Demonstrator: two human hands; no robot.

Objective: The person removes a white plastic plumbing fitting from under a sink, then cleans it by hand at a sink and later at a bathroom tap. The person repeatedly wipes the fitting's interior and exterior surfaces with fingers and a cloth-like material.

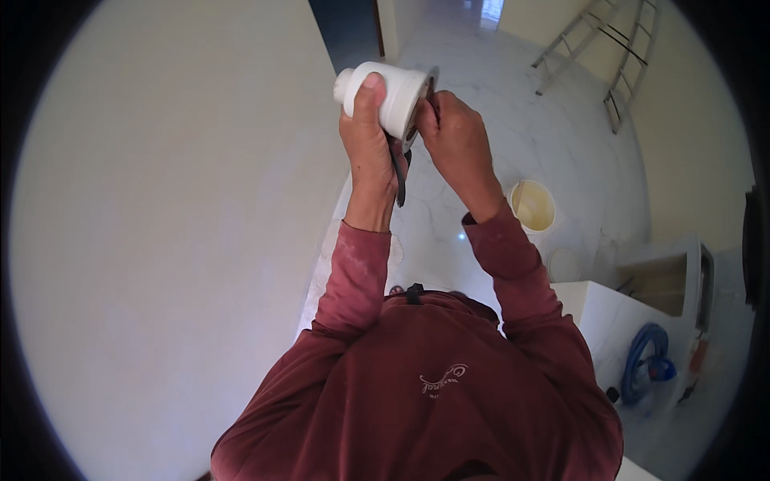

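Observation:
A white, stepped cylindrical fitting is held up ahead of me, its narrow neck facing left. At its wide right end there is a thin greyish flange with something brownish inside. My left hand is wrapped around the body, thumb on top. My right hand is closed at the wide end, fingers curled at the opening; they hide what they pinch. A dark, narrow strip-like thing hangs below the fitting beside my left wrist; I cannot tell what it is.
A pale wall fills the left side. On the marble-look floor stand a white bucket with yellowish insides and, farther off, a metal ladder. At right are a pale cabinet-like structure and a coiled blue hose.

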